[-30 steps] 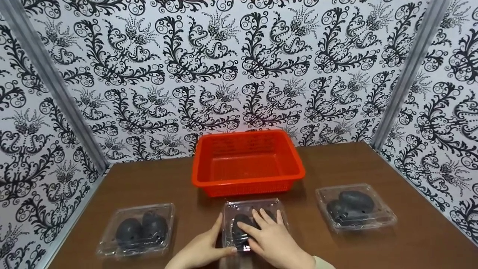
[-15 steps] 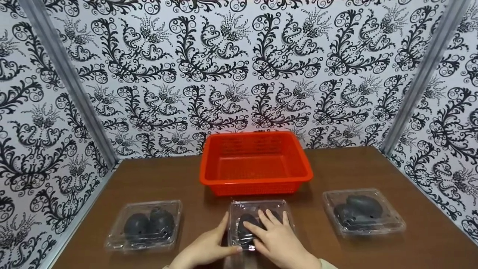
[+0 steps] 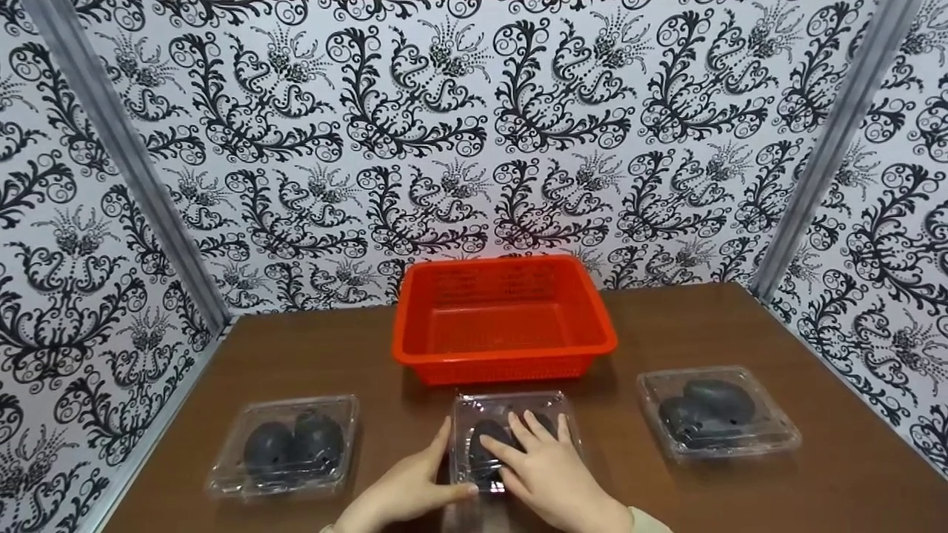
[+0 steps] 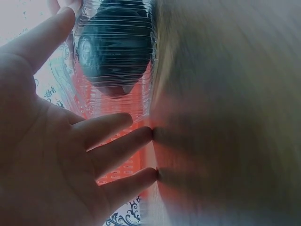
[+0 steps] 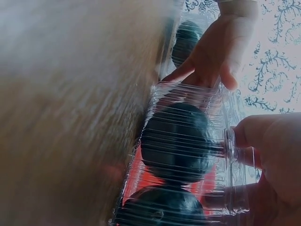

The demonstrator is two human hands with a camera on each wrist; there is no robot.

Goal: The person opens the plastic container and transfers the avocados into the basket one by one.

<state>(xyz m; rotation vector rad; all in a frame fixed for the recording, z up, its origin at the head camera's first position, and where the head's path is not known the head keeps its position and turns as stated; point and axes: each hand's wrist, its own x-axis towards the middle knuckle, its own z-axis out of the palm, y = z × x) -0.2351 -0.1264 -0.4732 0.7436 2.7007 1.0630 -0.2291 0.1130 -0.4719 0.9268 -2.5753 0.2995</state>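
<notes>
A clear plastic box (image 3: 474, 481) with dark oval fruits (image 3: 489, 443) inside stands on the table in front of the red basket. My left hand (image 3: 411, 477) is at its left side, thumb at the near corner, fingers straight along the side. My right hand (image 3: 552, 474) lies over the lid with spread fingers. In the left wrist view the left hand's fingers (image 4: 117, 150) are spread and straight beside the box (image 4: 115, 47). The right wrist view shows the right hand (image 5: 277, 160) against the lid, dark fruits (image 5: 176, 141) under the ribbed plastic, and the left hand (image 5: 221, 47) beyond.
An orange-red basket (image 3: 503, 355) stands behind the middle box, near the patterned wall (image 3: 444, 148). Another clear box with dark fruits (image 3: 292, 444) is on the left of the brown table (image 3: 355, 340). A third box (image 3: 718, 414) is on the right.
The head view has shifted slightly. Against the box, both hands keep nearly the same places, and the boxes and basket have not visibly moved on the table.
</notes>
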